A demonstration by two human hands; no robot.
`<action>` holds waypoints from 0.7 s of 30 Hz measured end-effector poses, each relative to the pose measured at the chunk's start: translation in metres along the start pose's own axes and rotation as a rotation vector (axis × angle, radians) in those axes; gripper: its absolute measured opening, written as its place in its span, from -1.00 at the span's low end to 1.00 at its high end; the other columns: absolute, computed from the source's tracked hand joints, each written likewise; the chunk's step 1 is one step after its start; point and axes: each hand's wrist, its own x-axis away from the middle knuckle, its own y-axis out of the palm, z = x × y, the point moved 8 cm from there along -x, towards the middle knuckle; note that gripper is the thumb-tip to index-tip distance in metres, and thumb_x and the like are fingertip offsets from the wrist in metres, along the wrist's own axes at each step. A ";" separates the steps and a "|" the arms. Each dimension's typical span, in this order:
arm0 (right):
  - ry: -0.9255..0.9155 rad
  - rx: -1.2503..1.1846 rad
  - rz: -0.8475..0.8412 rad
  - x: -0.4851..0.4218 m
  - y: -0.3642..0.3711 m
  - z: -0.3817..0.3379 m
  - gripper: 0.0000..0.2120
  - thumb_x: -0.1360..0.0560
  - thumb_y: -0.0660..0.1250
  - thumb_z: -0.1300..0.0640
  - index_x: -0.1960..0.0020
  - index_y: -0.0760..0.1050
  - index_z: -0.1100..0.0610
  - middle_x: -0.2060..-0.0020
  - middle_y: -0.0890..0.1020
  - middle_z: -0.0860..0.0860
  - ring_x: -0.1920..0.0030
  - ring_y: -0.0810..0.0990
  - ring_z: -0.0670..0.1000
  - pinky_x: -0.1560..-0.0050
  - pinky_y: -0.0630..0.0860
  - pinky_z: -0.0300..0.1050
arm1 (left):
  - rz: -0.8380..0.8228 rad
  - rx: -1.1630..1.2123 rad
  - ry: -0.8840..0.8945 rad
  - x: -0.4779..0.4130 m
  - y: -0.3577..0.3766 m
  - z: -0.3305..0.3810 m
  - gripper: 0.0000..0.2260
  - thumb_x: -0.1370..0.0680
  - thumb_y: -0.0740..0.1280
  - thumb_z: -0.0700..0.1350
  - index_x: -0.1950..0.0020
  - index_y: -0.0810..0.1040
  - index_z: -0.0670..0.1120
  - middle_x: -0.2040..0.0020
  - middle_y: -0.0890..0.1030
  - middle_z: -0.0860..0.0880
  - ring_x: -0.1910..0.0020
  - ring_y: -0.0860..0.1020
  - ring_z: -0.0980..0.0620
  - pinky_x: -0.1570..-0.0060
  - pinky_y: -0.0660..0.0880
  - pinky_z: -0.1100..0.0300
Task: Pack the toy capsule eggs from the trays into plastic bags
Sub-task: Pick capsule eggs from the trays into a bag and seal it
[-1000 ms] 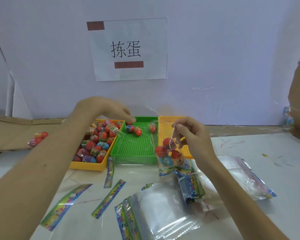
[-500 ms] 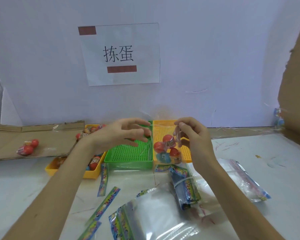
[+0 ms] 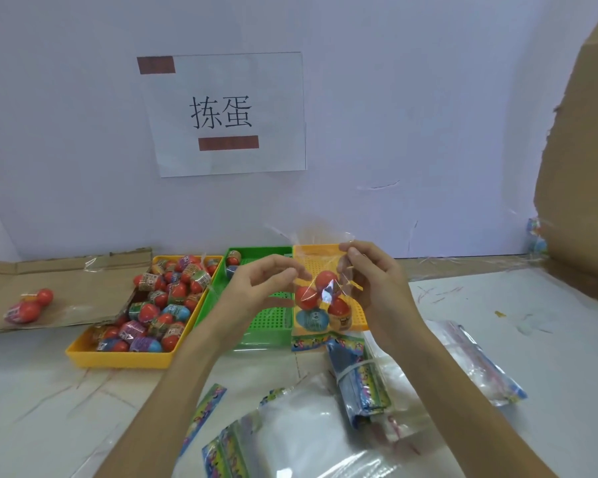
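Observation:
A clear plastic bag point(image 3: 320, 307) holding several red-topped capsule eggs hangs over the right yellow tray point(image 3: 325, 251). My right hand point(image 3: 380, 291) pinches the bag's upper right edge, with a small yellow strip point(image 3: 355, 285) by its fingers. The fingertips of my left hand point(image 3: 259, 288) pinch the bag's left edge. At the left stands a yellow tray point(image 3: 118, 357) piled with several capsule eggs point(image 3: 166, 298). The green tray point(image 3: 266, 334) between them holds two eggs point(image 3: 233, 258) at its far end.
A packed bag of eggs point(image 3: 28, 307) lies on flat cardboard point(image 3: 66, 281) at the left. Empty bags point(image 3: 311, 432), a banded bundle point(image 3: 359, 384) and printed strips point(image 3: 206, 412) lie near me. Another bag point(image 3: 480, 370) lies right. A cardboard wall point(image 3: 584, 167) stands at the right.
My left hand came from the left tray across to the bag and now holds its left edge. The bag rose a little in my right hand.

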 end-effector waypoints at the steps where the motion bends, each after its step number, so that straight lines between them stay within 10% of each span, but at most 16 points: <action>1: 0.006 -0.003 0.003 0.000 0.000 0.001 -0.83 -0.66 0.22 0.25 -0.03 0.60 0.19 0.35 0.56 -0.01 0.36 0.49 -0.08 0.37 0.47 -0.25 | 0.013 0.001 0.001 0.001 -0.001 0.000 -0.80 -0.57 0.43 -0.03 -0.08 0.66 -0.12 -0.05 0.71 -0.04 -0.02 0.67 0.00 -0.02 0.65 0.06; 12: 0.088 -0.038 -0.053 0.001 0.010 0.017 -0.84 -0.66 0.25 0.11 -0.14 0.58 0.12 0.21 0.65 0.02 0.23 0.60 -0.05 0.27 0.48 -0.23 | 0.393 -0.017 0.046 0.014 -0.019 -0.011 -0.92 -0.69 0.24 -0.19 -0.01 0.47 -0.08 0.09 0.74 -0.04 0.19 0.70 0.04 0.35 0.58 0.21; 21: 0.170 0.190 -0.097 0.009 0.021 0.036 -0.54 -0.27 0.51 -0.22 -0.02 0.65 0.07 0.18 0.71 -0.08 0.19 0.65 -0.09 0.24 0.54 -0.21 | 0.639 -0.194 0.166 0.034 -0.016 -0.008 -0.89 -0.71 0.21 -0.17 0.00 0.42 -0.02 0.16 0.70 -0.05 0.46 0.47 0.25 0.41 0.39 0.38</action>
